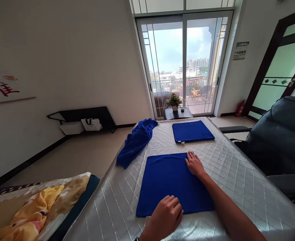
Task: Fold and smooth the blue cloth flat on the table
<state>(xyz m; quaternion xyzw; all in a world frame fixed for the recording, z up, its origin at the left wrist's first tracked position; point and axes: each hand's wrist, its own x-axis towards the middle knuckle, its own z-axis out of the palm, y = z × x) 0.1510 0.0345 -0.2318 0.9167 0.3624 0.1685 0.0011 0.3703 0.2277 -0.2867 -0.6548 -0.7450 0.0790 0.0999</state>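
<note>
A silver quilted mattress (112, 204) is stretching across the foreground. On it, the near blue cloth (170, 180) is lying flat in front of the person. A crumpled blue cloth (137, 142) is bunching along the left edge, while a far blue cloth (194, 131) is lying flat toward the far end. The left hand (165, 214) is curling at the near blue cloth's near edge; whether its grip is pinching fabric, I cannot tell. The right hand (195, 164) is resting on that cloth's far right part, fingers extended, grip released.
</note>
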